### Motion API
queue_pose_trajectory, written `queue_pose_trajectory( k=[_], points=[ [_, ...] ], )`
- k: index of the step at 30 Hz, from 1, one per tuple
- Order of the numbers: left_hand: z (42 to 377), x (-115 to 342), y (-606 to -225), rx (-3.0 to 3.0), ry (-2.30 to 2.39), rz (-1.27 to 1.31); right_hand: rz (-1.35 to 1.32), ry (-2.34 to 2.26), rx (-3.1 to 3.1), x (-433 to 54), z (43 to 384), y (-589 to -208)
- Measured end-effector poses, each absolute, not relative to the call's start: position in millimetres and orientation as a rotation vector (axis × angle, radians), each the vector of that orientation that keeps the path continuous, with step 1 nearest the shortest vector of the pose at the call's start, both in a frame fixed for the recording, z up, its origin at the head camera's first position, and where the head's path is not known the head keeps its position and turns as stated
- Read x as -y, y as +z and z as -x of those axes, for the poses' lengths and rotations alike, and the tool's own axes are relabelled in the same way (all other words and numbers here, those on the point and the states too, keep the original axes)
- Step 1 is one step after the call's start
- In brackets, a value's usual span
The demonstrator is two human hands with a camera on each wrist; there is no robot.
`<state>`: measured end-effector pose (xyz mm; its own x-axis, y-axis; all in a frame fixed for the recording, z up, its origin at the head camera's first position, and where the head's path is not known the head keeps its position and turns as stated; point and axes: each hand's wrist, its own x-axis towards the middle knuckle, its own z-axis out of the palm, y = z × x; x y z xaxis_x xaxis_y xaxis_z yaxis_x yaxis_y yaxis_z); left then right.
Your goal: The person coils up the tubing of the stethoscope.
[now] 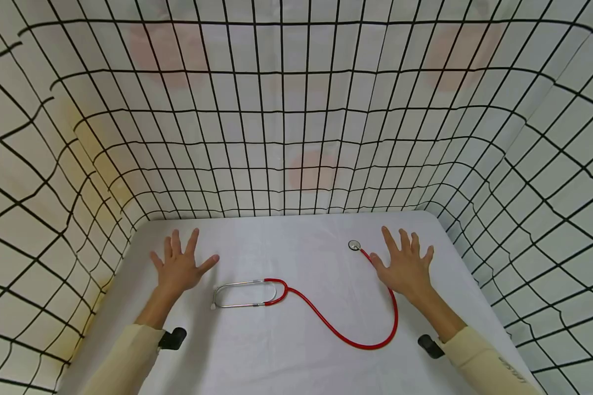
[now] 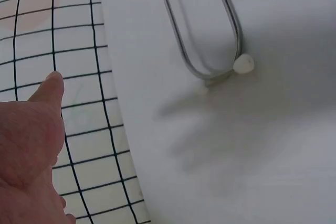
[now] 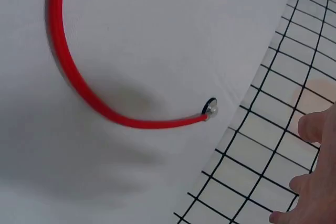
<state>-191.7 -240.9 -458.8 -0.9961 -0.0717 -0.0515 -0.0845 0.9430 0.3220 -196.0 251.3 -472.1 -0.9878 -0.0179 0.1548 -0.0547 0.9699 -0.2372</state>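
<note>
Stethoscope (image 1: 326,323), one, laid on a white-covered table (image 1: 286,367); metal ear tubes (image 1: 242,305) set at nine o'clock, red tubing (image 1: 365,346) bowed out toward five, chest piece (image 1: 354,245) at one. Left hand (image 1: 180,269), at ten: raised, fingers spread, nothing held. Right hand (image 1: 404,269), at two: likewise spread and unladen, poised above the tubing, which is partly hidden by it. Black grid (image 1: 296,24) ranged at twelve. Risk, as judged: tubing could be dragged, or chest piece knocked, were the right hand lowered carelessly.
</note>
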Motion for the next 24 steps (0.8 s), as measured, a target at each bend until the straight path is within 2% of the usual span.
queue_pose_trajectory(
  k=[24],
  points=[
    [188,178,-490,-2.969,0.602,-0.075,-0.253,0.579,2.951,-174,186,-519]
  ],
)
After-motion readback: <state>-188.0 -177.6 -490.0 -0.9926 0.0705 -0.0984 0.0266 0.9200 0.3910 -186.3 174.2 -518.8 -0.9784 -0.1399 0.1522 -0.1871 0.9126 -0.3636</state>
